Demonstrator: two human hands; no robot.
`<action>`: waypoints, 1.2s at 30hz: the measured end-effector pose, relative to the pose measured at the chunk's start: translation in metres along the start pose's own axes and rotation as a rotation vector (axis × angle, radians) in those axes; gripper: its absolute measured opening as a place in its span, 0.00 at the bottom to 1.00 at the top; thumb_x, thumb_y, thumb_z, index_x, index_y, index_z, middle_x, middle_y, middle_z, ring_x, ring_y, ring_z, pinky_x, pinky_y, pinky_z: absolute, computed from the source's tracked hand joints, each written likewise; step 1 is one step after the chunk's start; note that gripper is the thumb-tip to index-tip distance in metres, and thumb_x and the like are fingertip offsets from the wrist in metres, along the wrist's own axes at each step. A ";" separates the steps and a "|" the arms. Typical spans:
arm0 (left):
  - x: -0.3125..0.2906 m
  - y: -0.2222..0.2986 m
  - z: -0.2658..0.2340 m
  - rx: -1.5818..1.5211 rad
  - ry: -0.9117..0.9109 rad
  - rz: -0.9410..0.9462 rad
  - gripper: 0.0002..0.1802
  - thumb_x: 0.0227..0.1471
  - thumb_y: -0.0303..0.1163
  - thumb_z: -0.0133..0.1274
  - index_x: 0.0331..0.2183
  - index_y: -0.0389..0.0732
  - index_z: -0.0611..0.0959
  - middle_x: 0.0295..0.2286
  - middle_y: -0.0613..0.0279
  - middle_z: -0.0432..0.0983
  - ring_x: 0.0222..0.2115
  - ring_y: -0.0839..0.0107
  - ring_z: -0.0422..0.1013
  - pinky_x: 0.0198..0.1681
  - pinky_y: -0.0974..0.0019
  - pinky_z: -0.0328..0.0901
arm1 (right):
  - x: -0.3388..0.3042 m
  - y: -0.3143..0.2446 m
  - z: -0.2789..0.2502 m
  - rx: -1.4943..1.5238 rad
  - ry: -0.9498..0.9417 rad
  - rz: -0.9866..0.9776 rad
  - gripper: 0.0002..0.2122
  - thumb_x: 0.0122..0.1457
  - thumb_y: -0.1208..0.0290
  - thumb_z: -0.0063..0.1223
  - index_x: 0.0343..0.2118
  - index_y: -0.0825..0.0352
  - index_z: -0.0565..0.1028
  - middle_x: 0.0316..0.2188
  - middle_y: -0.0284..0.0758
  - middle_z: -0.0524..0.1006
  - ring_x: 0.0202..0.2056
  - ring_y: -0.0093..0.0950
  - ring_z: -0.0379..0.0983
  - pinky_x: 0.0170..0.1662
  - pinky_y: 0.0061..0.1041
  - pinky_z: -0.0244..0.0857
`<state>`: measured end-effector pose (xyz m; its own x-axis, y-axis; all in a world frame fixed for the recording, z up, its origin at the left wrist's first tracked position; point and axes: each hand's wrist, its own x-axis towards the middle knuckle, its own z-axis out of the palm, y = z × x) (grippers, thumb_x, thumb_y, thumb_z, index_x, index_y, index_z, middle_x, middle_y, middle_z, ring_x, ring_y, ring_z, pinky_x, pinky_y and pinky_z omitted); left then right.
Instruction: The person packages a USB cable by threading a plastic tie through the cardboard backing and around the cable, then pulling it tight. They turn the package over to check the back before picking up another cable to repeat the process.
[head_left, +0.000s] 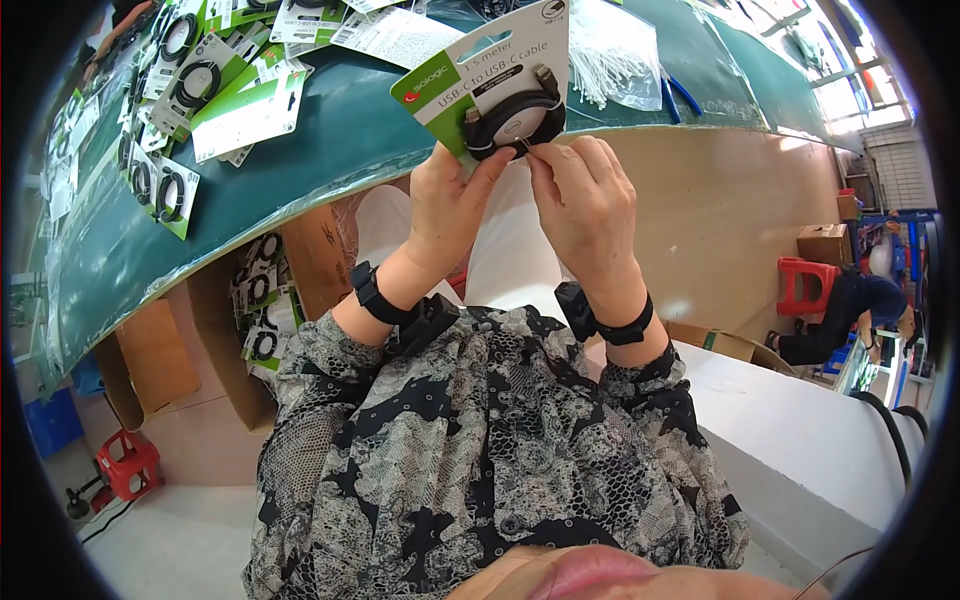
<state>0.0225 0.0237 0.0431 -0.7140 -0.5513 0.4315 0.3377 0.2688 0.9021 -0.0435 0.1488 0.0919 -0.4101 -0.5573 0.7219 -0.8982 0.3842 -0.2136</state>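
Note:
A white-and-green hanging card (440,108) stands tilted up over the table's near edge, with a coiled black cable (550,120) fixed on its front. My left hand (445,205) grips the card's lower edge, its thumb pressed by the bottom of the coil. Close beside it, my right hand (588,200) is closed in a pinch at the coil's lower edge. A thin pale strip, which looks like a cable tie (523,145), shows at those fingertips. The fingers behind the card are hidden.
Many carded cables (195,85) lie piled on the green table (340,130) at left. A clear bag of white cable ties (612,55) and blue-handled pliers (684,98) lie at right. Below left stands a carton (222,335) holding more carded cables. Another person (850,315) bends at far right.

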 end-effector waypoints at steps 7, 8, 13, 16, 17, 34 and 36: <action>-0.001 -0.001 -0.003 0.031 -0.028 0.045 0.15 0.48 0.23 0.58 0.40 0.34 0.74 0.32 0.55 0.78 0.30 0.69 0.75 0.33 0.69 0.68 | 0.002 -0.003 -0.002 -0.006 -0.058 0.024 0.05 0.46 0.80 0.57 0.27 0.67 0.75 0.24 0.35 0.72 0.28 0.34 0.71 0.32 0.30 0.66; -0.001 0.000 -0.003 0.071 -0.032 0.061 0.15 0.48 0.23 0.58 0.40 0.34 0.74 0.32 0.54 0.78 0.30 0.68 0.75 0.33 0.68 0.68 | 0.002 -0.002 -0.002 -0.001 -0.070 0.030 0.04 0.46 0.80 0.57 0.27 0.67 0.75 0.25 0.35 0.72 0.29 0.34 0.71 0.32 0.30 0.66; -0.001 -0.008 -0.002 0.101 -0.013 0.173 0.15 0.47 0.22 0.58 0.39 0.34 0.75 0.30 0.53 0.78 0.28 0.62 0.75 0.32 0.67 0.68 | 0.004 -0.003 -0.003 0.009 -0.098 0.057 0.05 0.47 0.80 0.56 0.28 0.67 0.75 0.25 0.35 0.73 0.30 0.35 0.71 0.33 0.31 0.66; -0.002 -0.007 -0.002 0.111 -0.027 0.163 0.14 0.47 0.23 0.58 0.37 0.34 0.75 0.30 0.54 0.77 0.30 0.61 0.75 0.33 0.65 0.67 | 0.004 -0.004 0.000 0.012 -0.101 0.064 0.06 0.46 0.80 0.56 0.28 0.67 0.75 0.26 0.36 0.73 0.30 0.37 0.71 0.34 0.32 0.67; -0.001 -0.005 -0.003 0.110 -0.028 0.163 0.14 0.47 0.23 0.58 0.37 0.34 0.75 0.30 0.54 0.77 0.30 0.61 0.75 0.33 0.65 0.67 | 0.004 -0.003 0.001 0.013 -0.102 0.069 0.06 0.45 0.81 0.56 0.28 0.67 0.75 0.26 0.36 0.73 0.30 0.38 0.71 0.34 0.32 0.67; 0.003 0.021 -0.017 0.406 -0.067 0.816 0.17 0.40 0.28 0.58 0.36 0.39 0.74 0.38 0.55 0.76 0.38 0.59 0.73 0.39 0.62 0.65 | -0.050 -0.003 -0.020 1.169 -0.068 0.546 0.16 0.56 0.70 0.54 0.44 0.71 0.67 0.39 0.39 0.73 0.39 0.28 0.75 0.37 0.25 0.73; 0.003 0.025 -0.013 0.360 -0.078 0.760 0.18 0.40 0.28 0.58 0.37 0.38 0.74 0.38 0.54 0.76 0.37 0.59 0.73 0.39 0.62 0.65 | -0.053 0.001 -0.018 1.040 -0.032 0.414 0.15 0.55 0.72 0.55 0.43 0.71 0.68 0.38 0.39 0.74 0.38 0.28 0.75 0.35 0.24 0.73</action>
<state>0.0371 0.0190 0.0670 -0.4167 -0.0662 0.9066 0.5363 0.7874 0.3040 -0.0199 0.1920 0.0652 -0.6985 -0.5538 0.4532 -0.3802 -0.2493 -0.8907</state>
